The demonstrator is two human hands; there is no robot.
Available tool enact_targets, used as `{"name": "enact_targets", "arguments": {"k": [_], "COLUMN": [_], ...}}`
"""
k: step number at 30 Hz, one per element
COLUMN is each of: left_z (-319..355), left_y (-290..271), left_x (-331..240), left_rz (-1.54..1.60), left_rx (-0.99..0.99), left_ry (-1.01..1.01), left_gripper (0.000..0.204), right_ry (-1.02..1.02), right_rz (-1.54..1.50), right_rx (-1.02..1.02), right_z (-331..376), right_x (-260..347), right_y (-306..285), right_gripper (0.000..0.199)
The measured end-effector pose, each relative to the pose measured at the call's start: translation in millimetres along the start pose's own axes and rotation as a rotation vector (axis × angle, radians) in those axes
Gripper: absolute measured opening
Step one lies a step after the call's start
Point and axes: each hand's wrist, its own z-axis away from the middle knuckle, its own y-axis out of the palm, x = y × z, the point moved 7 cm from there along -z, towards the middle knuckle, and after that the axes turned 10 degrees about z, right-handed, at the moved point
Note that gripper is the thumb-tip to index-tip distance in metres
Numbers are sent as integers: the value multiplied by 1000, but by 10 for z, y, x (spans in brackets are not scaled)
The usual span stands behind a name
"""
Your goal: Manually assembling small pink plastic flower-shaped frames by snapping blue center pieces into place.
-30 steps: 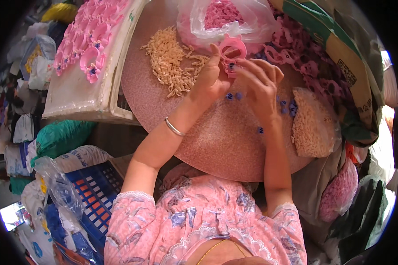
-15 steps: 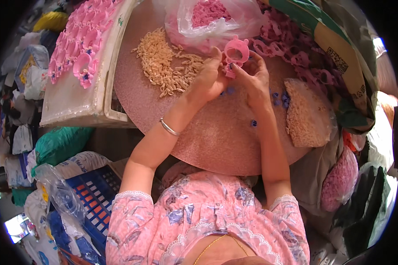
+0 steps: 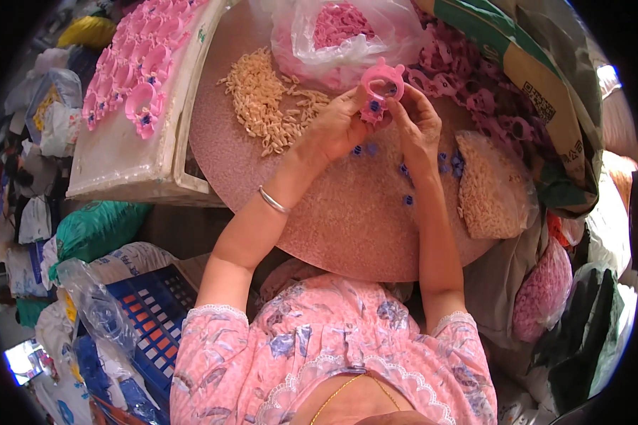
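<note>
Wearer: pink floral blouse with lace-edged sleeves at the lower edge, both forearms reaching up over the round pink table (image 3: 347,234)
Left wrist: one silver bangle (image 3: 273,201)
Left hand (image 3: 337,127): fingers curled narrow, thumb and fingertips pinching the lower part of the pink plastic ring piece (image 3: 383,83)
Right hand (image 3: 420,124): fingers bent close together, tips meeting the same piece from the right side
Work piece: one pink ring piece with small ear-like lobes, held up between both hands above the far part of the table, clear of the surface; a small blue part (image 3: 373,106) sits at its base between the fingertips
Step in hand: judged to be assembly, the blue part being fitted to the ring piece
Next move calls for: a firm pinch from both hands with the blue part kept square to the ring; whether it is fully seated cannot be told
Loose blue parts (image 3: 407,200): about eight scattered on the table below and right of the hands
Tan piles: two heaps of small tan slivers, the left pile (image 3: 266,106) beside the left hand, the right pile (image 3: 493,188) near the table's right edge
Blue crate (image 3: 149,312): one, at lower left under clear plastic
White foam tray (image 3: 131,134): one, left of the table, carrying finished pink pieces (image 3: 138,67), roughly twenty
Clear plastic bag (image 3: 340,32): one, just beyond the hands, holding more pink pieces
Loose pink ring pieces (image 3: 475,92): a tangled heap to the far right, too many to count
</note>
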Motion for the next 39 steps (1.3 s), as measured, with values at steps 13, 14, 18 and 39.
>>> {"name": "enact_targets", "arguments": {"k": [13, 14, 18, 39], "left_z": [56, 59, 15, -29], "left_y": [-286, -323, -344, -123], "left_x": [-1004, -1014, -869, 48], "left_rz": [118, 118, 156, -10], "left_rx": [-90, -93, -103, -91], "left_ry": [336, 342, 241, 12], "left_gripper": [35, 35, 30, 34], "right_ry": [-451, -453, -451, -666], "right_rz": [883, 880, 1148, 1036], "right_rx": [372, 379, 430, -201], "right_z": [302, 349, 441, 196], "right_x": [23, 42, 6, 549], "right_y": [647, 719, 860, 94], "right_gripper": [14, 14, 16, 14]}}
